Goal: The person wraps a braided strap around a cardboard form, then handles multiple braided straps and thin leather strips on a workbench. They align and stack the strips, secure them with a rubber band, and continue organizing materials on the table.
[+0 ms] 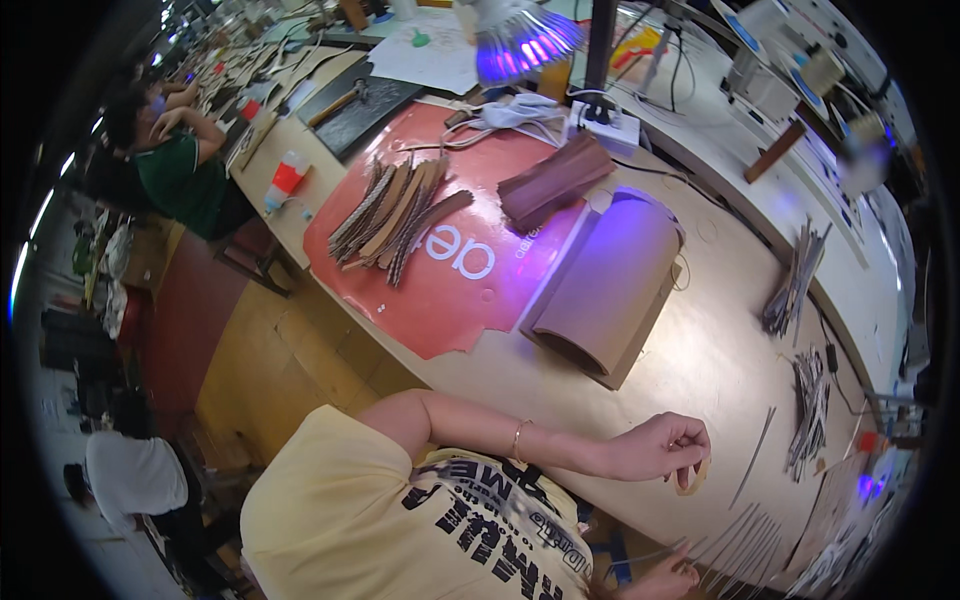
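My left hand (660,447) is closed, its fingers pinching a small pale yellow loop (692,478) that hangs below the fingertips over the table. At the lower edge, my right hand (670,578) shows only in part, its fingers closed on a thin grey strip (645,553). Beside it several thin dark strips (745,548) lie fanned out along the table's near edge. One more narrow strip (754,455) rests just right of my left hand. Farther off stands a curved brown board form (610,285), lit violet by the lamp.
A red sheet (440,300) carries bundled brown strips (395,215) and a stack of purplish pieces (555,182). A lamp (525,45) hangs above. Strip bundles (808,415) lie at right. A hammer (340,102), a red-and-white bottle (287,180) and a seated person (180,165) are left.
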A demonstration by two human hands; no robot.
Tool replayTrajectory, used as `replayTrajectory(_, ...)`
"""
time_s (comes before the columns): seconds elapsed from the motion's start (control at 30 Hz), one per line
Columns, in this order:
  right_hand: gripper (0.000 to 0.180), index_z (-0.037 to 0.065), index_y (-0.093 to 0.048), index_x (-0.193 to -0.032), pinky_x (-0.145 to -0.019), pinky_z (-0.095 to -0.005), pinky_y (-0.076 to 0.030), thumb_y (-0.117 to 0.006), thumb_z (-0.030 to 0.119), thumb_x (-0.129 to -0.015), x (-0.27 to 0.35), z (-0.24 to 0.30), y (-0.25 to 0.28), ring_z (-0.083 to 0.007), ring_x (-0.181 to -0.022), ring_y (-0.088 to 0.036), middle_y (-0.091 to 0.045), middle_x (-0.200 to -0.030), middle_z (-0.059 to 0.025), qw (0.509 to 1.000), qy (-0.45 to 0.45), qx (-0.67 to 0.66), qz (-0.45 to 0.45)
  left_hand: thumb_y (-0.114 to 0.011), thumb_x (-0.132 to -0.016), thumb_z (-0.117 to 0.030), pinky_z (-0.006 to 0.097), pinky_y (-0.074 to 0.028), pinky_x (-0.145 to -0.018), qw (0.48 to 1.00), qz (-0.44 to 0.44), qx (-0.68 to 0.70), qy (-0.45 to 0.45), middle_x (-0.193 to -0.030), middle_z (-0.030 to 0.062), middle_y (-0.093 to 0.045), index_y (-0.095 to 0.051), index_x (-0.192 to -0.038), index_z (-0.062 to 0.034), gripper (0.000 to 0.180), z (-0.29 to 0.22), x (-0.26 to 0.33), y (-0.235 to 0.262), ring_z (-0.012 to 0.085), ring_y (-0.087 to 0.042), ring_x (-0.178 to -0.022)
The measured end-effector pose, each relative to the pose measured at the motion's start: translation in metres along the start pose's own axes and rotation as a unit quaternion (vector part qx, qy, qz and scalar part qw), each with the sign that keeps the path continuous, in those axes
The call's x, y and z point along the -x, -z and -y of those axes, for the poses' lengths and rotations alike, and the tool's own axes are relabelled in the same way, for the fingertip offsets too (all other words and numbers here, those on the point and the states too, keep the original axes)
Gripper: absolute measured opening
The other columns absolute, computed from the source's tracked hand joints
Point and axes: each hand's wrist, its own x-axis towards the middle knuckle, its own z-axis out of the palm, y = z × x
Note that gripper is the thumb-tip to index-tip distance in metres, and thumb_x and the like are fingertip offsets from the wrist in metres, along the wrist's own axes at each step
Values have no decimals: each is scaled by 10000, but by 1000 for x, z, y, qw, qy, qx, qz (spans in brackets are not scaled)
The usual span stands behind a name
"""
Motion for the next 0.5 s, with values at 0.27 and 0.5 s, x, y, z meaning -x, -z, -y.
replayTrajectory(0.27, 328, 58, -585, -1083, -765, -351, -483, -754, 256, -882, -11, 67, 104, -263, -849, -574, -581, -887, -82, 790, 126, -572, 182, -628, -940, -107, 253, -459, -569, 927, -86, -283, -228, -829, 42, -648, -634, -944, -26, 81, -16, -13, 8, 100, -610, -674)
replayTrajectory(0.5, 249, 20, -538, -1173, -452, -150, -249, -622, 153, -979, -65, 213, 74, 13, -546, -347, -455, -743, 48, 560, 273, -674, 397, -671, -928, -97, 238, -493, -531, 915, -304, -190, -188, -835, 62, -704, -676, -1006, 36, 154, -20, -89, 67, 112, -677, -656)
